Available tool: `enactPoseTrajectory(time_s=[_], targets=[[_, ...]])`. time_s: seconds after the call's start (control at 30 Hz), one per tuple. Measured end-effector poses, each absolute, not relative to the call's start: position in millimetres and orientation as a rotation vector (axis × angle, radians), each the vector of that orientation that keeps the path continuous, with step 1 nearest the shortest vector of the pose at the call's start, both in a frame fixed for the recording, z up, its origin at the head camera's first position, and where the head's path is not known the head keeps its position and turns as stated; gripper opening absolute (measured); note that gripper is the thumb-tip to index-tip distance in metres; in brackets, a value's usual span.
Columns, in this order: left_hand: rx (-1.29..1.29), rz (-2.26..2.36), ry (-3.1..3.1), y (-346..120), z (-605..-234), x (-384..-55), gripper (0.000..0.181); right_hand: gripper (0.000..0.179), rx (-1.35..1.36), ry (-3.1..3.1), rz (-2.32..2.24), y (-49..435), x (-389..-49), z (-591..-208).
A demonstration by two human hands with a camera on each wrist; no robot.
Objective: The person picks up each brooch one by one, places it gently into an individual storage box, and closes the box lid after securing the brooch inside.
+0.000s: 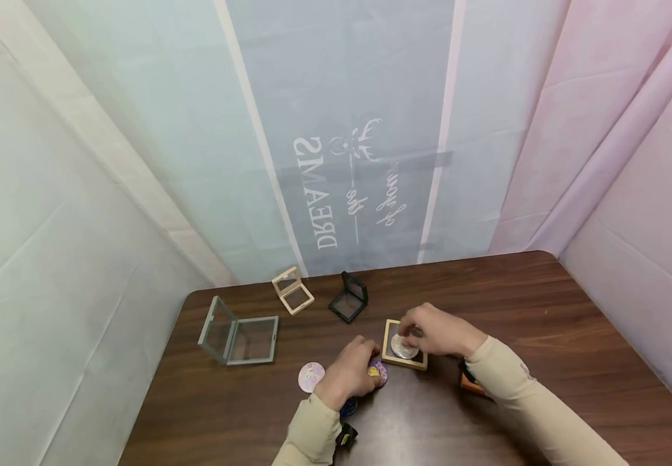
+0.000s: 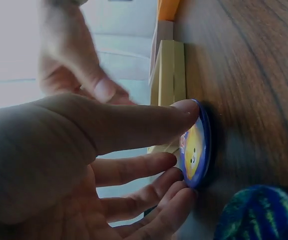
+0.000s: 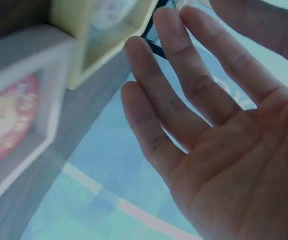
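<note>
"What's on your feed?"

"A wooden table [image 1: 213, 421], with a grey frame [image 1: 251, 362] standing open toward its left. Then my left hand [image 1: 350, 369], narrowed in a pinch, and my right hand [image 1: 437, 329], bent down; I can't tell whether it grips or only touches. Below it sits a gold frame [image 1: 404, 364]. Smallest, the badges: the pale badge [image 1: 404, 349] inside that frame under the right hand, the purple badge [image 2: 195, 152] between left thumb and fingers, just beside the frame."

"Step and next move?"

"Looks like placing the pale badge; I'd centre it gently, then lift clear."
</note>
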State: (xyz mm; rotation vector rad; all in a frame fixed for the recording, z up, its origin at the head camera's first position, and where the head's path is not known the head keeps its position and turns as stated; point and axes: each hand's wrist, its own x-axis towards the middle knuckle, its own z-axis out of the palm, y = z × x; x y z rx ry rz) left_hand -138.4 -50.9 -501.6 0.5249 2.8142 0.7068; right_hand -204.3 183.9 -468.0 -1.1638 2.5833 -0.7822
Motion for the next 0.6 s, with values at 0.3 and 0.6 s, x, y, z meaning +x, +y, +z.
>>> enactPoseTrajectory(time_s=[0.3,0.6], targets=[[0.498,0.724,2.796,-54.2,-502.9,-136.8,0.028,0.026,-0.988,2.664,-0.901,156.5,-237.7,-466.3],[0.489,0.894,2.733,-63.3,-506.6,-139.5,0.019,0.052,-0.816,2.710,-0.937,127.7,-268.7,-474.8]])
